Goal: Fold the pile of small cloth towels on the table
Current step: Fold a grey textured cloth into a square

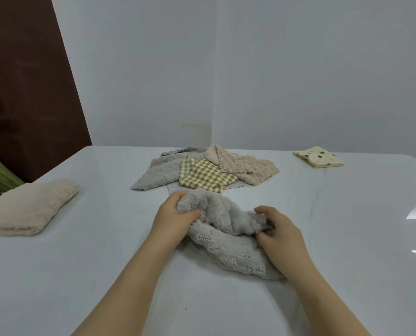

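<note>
Your left hand and right hand both clutching the crumpled fluffy grey cloth towel, unfolded towel pile at twelve o'clock on the glossy white table

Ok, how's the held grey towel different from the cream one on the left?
The grey towel is crumpled, gripped by the left hand and right hand; the cream towel lies folded, untouched. The grey towel sits centre-front; the cream towel sits far left. Both look fluffy.

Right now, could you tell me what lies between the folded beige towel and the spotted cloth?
In the head view, the pile of unfolded towels lies there on the table.
</note>
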The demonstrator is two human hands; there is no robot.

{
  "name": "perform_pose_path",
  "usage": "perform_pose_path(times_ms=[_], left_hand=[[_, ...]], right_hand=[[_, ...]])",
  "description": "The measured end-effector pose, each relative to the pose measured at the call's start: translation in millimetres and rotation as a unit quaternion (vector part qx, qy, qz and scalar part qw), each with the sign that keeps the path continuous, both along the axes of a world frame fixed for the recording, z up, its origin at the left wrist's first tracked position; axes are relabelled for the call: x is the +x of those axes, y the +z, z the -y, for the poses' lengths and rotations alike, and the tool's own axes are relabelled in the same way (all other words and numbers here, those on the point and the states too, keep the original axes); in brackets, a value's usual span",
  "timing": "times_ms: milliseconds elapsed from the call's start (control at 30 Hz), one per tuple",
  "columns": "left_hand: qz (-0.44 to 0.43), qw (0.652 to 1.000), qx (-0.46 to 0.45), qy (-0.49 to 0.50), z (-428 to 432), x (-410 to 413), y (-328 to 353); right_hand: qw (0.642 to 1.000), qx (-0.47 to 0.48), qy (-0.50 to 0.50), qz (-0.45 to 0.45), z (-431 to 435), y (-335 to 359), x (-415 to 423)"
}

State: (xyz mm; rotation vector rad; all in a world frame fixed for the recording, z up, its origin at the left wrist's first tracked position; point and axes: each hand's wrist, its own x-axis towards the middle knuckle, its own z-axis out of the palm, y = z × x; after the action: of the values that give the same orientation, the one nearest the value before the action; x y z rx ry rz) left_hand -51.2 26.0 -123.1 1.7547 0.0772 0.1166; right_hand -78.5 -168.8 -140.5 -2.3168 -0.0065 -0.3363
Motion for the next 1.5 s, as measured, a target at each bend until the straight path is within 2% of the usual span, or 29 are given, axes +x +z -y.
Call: perform_pose_path(times_ms=[67, 167, 267, 333, 433, 567, 633, 700, 767, 833, 933, 1033, 1067, 1100, 1133, 1200, 1233, 1267, 1333, 1367, 1400, 1467, 1500], left_hand=[[0.027, 0.998, -0.056, 0.018, 1, -1, 9], [0.061, 0.984, -0.159, 0.045, -7, -2, 25], [0.055, 0.966, -0.252, -0.002, -16, -7, 41], [0.06, 0.962, -0.267, 0.003, -19, -8, 45], [0.092, 0.986, -0.106, 0.091, -19, 1, 29], [0.033, 0.996, 0.075, 0.035, -12, 6, -5], [0.003, 0.971, 0.238, -0.008, -9, 9, -16], [-0.016, 0.92, 0.39, -0.029, -7, 10, -17], [-0.039, 0.891, 0.448, -0.052, -8, 10, -9], [-0.068, 0.895, 0.431, -0.09, -9, 7, 6], [-0.073, 0.939, 0.306, -0.139, -16, 1, 28], [-0.007, 0.985, 0.112, -0.127, -21, -3, 46], [0.036, 0.993, 0.052, -0.102, -21, -2, 48], [0.092, 0.993, 0.033, -0.063, -21, 0, 46], [0.14, 0.987, 0.071, -0.02, -20, 3, 41], [0.171, 0.957, 0.232, 0.034, -20, 10, 22], [0.13, 0.94, 0.315, 0.029, -21, 13, 9], [0.052, 0.914, 0.402, 0.005, -21, 14, -2], [-0.077, 0.844, 0.53, -0.033, -21, 15, -13], [-0.092, 0.837, 0.538, -0.032, -21, 14, -11], [-0.089, 0.859, 0.504, -0.025, -22, 15, -7], [-0.084, 0.926, 0.366, -0.03, -23, 15, 4], [-0.091, 0.945, 0.307, -0.059, -24, 14, 8]], right_hand=[[0.994, 0.093, -0.012, 0.049, -1, 7, -2], [0.965, 0.229, -0.042, 0.119, 1, 17, -5], [0.94, 0.277, -0.076, 0.185, 3, 26, -10], [0.932, 0.281, -0.095, 0.207, 4, 31, -13], [0.952, 0.21, -0.131, 0.178, 2, 28, -13], [0.991, 0.082, -0.101, 0.042, 2, 15, -6], [0.997, -0.013, -0.065, -0.025, 1, 9, -5], [0.985, -0.15, -0.04, -0.081, 0, 3, -2], [0.969, -0.217, -0.024, -0.115, -1, 0, -1], [0.969, -0.221, -0.013, -0.113, -2, -1, 1], [0.977, -0.193, 0.0, -0.092, -1, 0, 2], [0.984, -0.165, 0.012, -0.064, 4, -1, 3], [0.985, -0.162, 0.016, -0.049, 5, -1, 3], [0.985, -0.165, 0.019, -0.035, 6, -1, 4], [0.984, -0.176, 0.02, -0.025, 6, -1, 5], [0.978, -0.206, 0.018, -0.02, 6, -4, 6], [0.976, -0.217, 0.013, -0.025, 6, -5, 6], [0.975, -0.222, 0.004, -0.029, 6, -7, 6], [0.974, -0.221, -0.026, -0.033, 6, -6, 6], [0.974, -0.216, -0.046, -0.039, 5, -4, 5], [0.973, -0.212, -0.066, -0.053, 4, -2, 3], [0.966, -0.222, -0.092, -0.094, 4, 2, 0], [0.961, -0.236, -0.089, -0.115, 3, 4, -2]])
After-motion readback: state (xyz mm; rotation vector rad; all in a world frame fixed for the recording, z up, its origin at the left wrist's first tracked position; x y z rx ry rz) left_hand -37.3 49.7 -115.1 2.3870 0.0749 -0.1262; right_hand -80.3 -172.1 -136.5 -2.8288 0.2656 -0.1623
